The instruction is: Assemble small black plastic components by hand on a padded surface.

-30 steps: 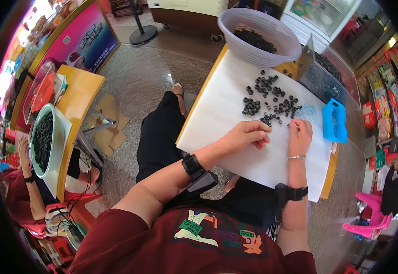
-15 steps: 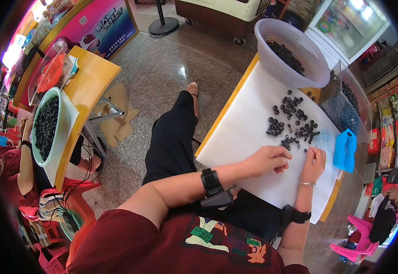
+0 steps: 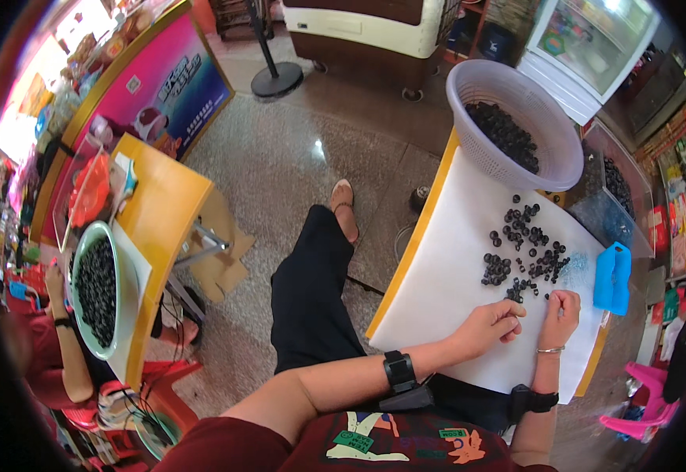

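Small round black pieces (image 3: 522, 228), like beads, lie in loose clusters on the white sheet (image 3: 429, 275) covering the table. My left hand (image 3: 488, 326) is just below the nearest cluster, thumb and forefinger brought together; anything between them is too small to make out. Close on its right is my right hand (image 3: 560, 316), fingers curled in and the tips pinched together, beside a single black piece. What it may hold is hidden. The two hands are apart, both low over the sheet.
A pale purple basket (image 3: 571, 134) of black pieces stands at the table's far end. Right of it are a clear bin (image 3: 634, 224) and a blue plastic holder (image 3: 612, 279). At left, another person's arm (image 3: 68, 346) is near a green basin (image 3: 126, 291) of black pieces.
The whole view has shifted, so the table and hands appear lower and further right. Both hands keep nearly the same pose over the sheet.
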